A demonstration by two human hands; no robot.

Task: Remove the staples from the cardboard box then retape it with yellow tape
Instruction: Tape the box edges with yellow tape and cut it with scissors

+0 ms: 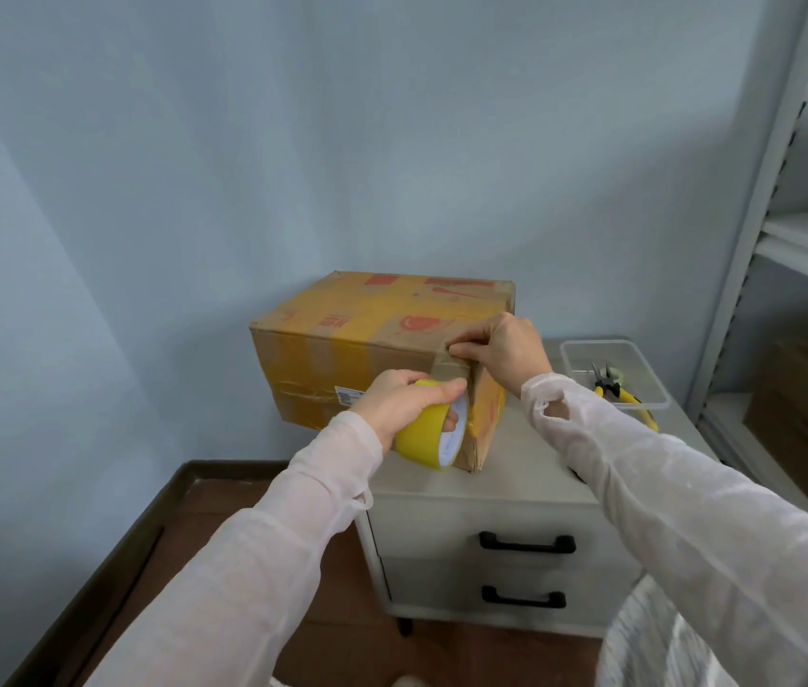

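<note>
A closed cardboard box (342, 349) with yellow tape and red print stands on a grey bedside cabinet (516, 463). My left hand (394, 399) grips a roll of yellow tape (429, 431) held against the box's near corner, fingers through its core. My right hand (498, 349) presses thumb and fingers on the box's top near corner, pinching what looks like the tape's free end against the cardboard. Whether any staples are in the box cannot be seen.
A clear plastic tray (585, 352) on the cabinet's right side holds yellow-handled pliers (615, 389). The cabinet has two drawers with black handles (526, 543). A metal shelf rack (788, 240) stands at the right, a blue wall behind, wooden floor below.
</note>
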